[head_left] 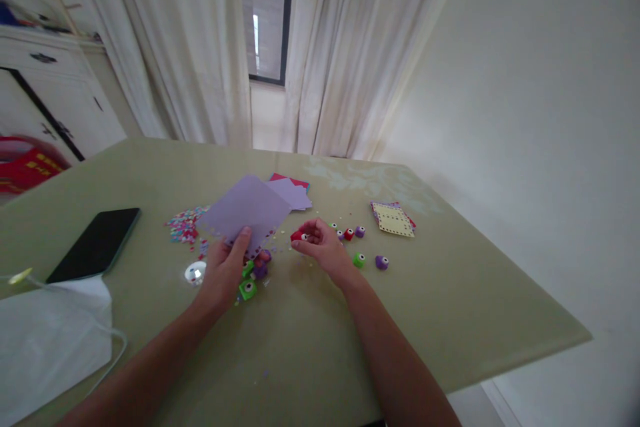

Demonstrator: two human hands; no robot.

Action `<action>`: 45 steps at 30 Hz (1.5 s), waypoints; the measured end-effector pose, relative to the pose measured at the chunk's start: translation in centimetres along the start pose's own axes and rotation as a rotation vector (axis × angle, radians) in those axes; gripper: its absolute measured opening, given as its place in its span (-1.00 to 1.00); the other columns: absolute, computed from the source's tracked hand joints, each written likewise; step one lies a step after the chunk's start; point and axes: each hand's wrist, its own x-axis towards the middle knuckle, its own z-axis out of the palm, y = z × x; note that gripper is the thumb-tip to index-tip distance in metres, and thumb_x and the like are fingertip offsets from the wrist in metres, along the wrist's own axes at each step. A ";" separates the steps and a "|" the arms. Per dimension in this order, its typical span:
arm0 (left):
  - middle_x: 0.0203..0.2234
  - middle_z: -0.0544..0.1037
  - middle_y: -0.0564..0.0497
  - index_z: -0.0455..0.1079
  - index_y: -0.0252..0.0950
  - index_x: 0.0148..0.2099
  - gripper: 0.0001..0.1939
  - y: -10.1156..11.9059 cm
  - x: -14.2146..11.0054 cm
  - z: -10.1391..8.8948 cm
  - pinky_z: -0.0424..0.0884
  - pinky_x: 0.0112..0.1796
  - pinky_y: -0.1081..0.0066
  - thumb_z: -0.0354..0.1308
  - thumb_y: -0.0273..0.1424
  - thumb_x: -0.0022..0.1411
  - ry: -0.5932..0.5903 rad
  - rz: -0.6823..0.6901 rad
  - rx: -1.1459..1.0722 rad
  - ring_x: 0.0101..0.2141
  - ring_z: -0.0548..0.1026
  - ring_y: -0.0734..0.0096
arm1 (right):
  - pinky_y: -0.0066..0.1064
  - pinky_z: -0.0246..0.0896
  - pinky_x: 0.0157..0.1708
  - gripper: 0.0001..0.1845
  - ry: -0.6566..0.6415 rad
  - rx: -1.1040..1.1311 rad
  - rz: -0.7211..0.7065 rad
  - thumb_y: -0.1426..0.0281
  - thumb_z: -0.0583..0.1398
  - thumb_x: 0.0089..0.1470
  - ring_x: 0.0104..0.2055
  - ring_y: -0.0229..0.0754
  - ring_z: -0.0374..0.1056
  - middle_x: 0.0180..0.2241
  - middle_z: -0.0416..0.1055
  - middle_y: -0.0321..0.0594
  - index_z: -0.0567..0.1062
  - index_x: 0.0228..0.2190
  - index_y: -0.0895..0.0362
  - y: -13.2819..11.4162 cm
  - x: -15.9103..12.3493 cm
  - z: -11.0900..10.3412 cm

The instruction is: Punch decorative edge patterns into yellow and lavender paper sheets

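My left hand (223, 273) pinches a sheet of purple paper (250, 210), with a row of small punched holes along its near edge. Between the thumb and fingers of my right hand (320, 243) is a small red craft punch (299, 236), just right of the sheet and apart from it. Beside my left hand lie several punches, among them a green punch (247, 289) and a purple punch (260, 271). Past my right hand sit more, including another green punch (359, 260), a purple one (382, 262) and a red one (349, 234).
Coloured confetti (185, 225) is heaped left of the sheet, near a round shiny piece (195, 272). Behind lie more purple sheets (290, 193). Punched yellow paper (393, 219) tops a stack at right. A phone (95, 245) and white bag (55, 340) lie at left.
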 end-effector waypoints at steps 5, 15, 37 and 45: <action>-0.60 0.61 0.01 0.54 -0.31 -0.29 -0.59 0.3 -0.1 0.1 0.44 -0.58 0.45 0.35 -0.01 0.19 -0.053 0.008 0.087 -0.62 0.50 0.36 | -0.40 0.28 -0.29 -0.56 -0.012 0.135 0.075 0.34 0.54 -0.19 -0.29 -0.23 0.45 -0.24 0.58 -0.30 0.58 -0.22 0.03 -1.1 -0.9 0.9; -0.57 0.65 -0.03 0.57 -0.25 -0.41 -0.66 0.9 -0.3 0.1 0.50 -0.55 0.38 0.39 -0.06 0.09 -0.030 0.040 0.227 -0.58 0.57 0.26 | -0.42 0.38 -0.26 -0.51 -0.067 0.424 0.183 0.24 0.60 -0.23 -0.34 -0.28 0.46 -0.27 0.58 -0.30 0.60 -0.26 0.08 -1.7 -1.4 2.0; -0.55 0.68 -0.04 0.59 -0.21 -0.39 -0.66 0.4 -0.6 0.2 0.56 -0.53 0.32 0.41 -0.03 0.03 -0.020 -0.010 0.271 -0.54 0.64 0.14 | -0.39 0.26 -0.33 -0.55 -0.023 0.321 0.100 0.28 0.57 -0.19 -0.37 -0.26 0.39 -0.32 0.58 -0.30 0.60 -0.24 0.07 -1.6 -1.6 2.4; -0.54 0.68 -0.03 0.58 -0.21 -0.33 -0.69 0.5 -0.3 0.2 0.58 -0.49 0.31 0.39 -0.06 0.12 -0.033 0.079 0.261 -0.52 0.64 0.15 | -0.35 0.29 -0.33 -0.49 -0.040 0.295 0.114 0.29 0.59 -0.25 -0.36 -0.21 0.42 -0.29 0.60 -0.26 0.62 -0.21 0.05 -1.5 -1.4 2.2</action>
